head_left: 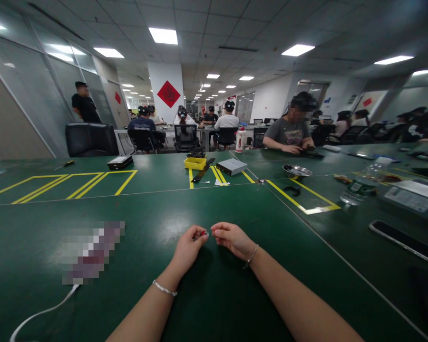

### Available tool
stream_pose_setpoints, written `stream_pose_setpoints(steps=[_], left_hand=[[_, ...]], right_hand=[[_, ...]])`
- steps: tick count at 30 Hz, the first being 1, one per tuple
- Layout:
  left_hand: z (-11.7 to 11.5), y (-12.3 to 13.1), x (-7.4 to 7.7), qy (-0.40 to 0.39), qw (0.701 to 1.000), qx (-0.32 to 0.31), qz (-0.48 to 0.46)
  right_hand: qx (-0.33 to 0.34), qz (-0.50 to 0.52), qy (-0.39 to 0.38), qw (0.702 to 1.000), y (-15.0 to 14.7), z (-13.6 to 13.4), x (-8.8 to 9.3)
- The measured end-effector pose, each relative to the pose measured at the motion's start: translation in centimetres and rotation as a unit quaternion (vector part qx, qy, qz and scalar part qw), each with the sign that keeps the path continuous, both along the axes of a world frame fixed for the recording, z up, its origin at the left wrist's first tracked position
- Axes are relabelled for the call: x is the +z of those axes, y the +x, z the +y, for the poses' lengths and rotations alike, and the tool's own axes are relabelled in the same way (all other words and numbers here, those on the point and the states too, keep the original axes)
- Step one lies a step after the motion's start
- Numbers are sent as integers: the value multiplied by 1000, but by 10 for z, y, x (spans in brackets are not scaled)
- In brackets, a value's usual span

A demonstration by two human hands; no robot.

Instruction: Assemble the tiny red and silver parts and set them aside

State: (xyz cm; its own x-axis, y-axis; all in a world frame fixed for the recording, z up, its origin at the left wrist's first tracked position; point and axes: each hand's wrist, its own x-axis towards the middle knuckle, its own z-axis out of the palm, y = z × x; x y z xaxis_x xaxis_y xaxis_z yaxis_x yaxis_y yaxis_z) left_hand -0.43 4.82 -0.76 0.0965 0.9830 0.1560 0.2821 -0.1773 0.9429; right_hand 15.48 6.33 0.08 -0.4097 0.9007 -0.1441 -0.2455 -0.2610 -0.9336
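1. Your left hand [189,244] pinches a small red-and-silver piece [204,232] between thumb and fingers, above the green table [157,304], just beside your right hand's fingertips.
2. Your right hand [236,240] has its thumb and fingers drawn close together, apart from the piece; you cannot tell from here whether anything sits between them.
3. The piece is probably light and stiff. Its pale end looks smooth, so it may slip; how fragile it is, you cannot judge.
4. The red part, where your left thumb and fingers meet, seems the surer hold; the pale end juts free for a second pinch.
5. That pale end points toward your right hand. The long axis seems to run left to right, though your fingers hide much of it.
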Motion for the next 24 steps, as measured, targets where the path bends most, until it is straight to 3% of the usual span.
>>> stream_pose_setpoints(steps=[13, 24], left_hand=[[-4, 3, 6, -22, 1000, -17, 5], [3, 1, -2, -19, 1000, -2, -22]], right_hand=[[6, 43, 2, 999, 0, 4, -4], [5, 62, -13, 998, 5, 7, -8]])
